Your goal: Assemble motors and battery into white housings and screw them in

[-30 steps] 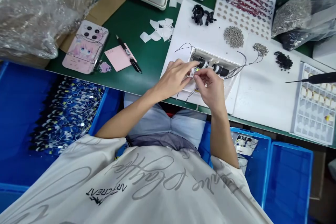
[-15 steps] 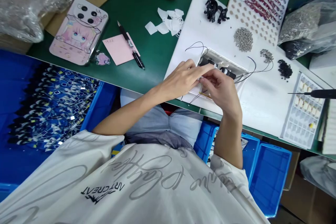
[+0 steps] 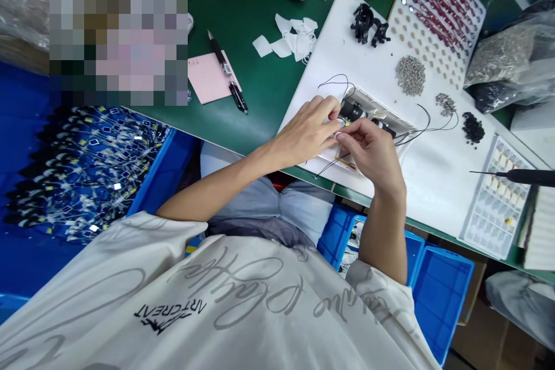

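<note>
Closest to the onlooker is a pale printed T-shirt (image 3: 217, 300) on the seated person, with grey-blue trousers (image 3: 277, 202) just beyond it, and a blue plastic crate (image 3: 442, 306) sits below the bench edge on the right. Both bare forearms reach onto the bench. The left hand (image 3: 307, 133) is curled, its fingertips (image 3: 333, 105) resting at the near end of a black cylindrical part (image 3: 352, 110). The right hand (image 3: 373, 156) comes in from the other side, thumb and forefinger nearly closed in a pinch at the same spot, just beside the left fingertips; whatever lies between them is too small to make out, so neither grip can be confirmed. The cylinder and a second black cylindrical part (image 3: 384, 127) lie in a shallow white tray (image 3: 384, 105), trailing thin black wires (image 3: 333, 78) across a white sheet (image 3: 433, 185) on the green bench (image 3: 255, 115). Around them are a heap of small silver fittings (image 3: 410, 75), black clips (image 3: 368, 26) and loose black beads (image 3: 472, 127). Further left are a black pen (image 3: 228, 72) on a pink note (image 3: 208, 78) and white paper scraps (image 3: 288, 39). At the far edge stands a perforated board strung with red cords (image 3: 442, 17).
</note>
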Tool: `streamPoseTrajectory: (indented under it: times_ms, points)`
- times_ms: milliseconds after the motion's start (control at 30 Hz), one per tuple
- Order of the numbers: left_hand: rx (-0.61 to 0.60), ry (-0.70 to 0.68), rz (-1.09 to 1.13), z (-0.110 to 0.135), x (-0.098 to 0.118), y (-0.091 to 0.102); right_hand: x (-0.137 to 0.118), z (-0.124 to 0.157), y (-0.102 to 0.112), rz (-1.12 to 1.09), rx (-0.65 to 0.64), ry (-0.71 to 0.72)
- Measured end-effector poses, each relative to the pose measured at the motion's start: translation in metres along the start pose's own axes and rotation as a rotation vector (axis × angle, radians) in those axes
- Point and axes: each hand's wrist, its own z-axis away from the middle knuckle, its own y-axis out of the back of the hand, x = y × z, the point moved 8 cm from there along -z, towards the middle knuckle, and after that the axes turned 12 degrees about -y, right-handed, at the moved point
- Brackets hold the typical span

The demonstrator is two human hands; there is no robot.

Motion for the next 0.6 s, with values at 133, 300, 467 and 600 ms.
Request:
streamPoseTrajectory:
  times_ms: [133,300,467,600]
  points:
    - [-0.013,-0.023,-0.01,0.0,0.002,-0.001,-0.01,0.001,0.002,0.209,-0.037,-0.009]
    - [0.019,-0.064,-0.048,0.003,0.003,-0.002,-0.026,0.002,-0.001,0.365,-0.168,0.074]
    - [0.015,-0.052,-0.044,0.003,0.0,-0.004,-0.026,-0.003,-0.001,0.391,-0.234,0.08]
    - [-0.002,-0.033,-0.029,0.002,0.0,-0.004,-0.027,-0.004,-0.005,0.408,-0.262,0.076]
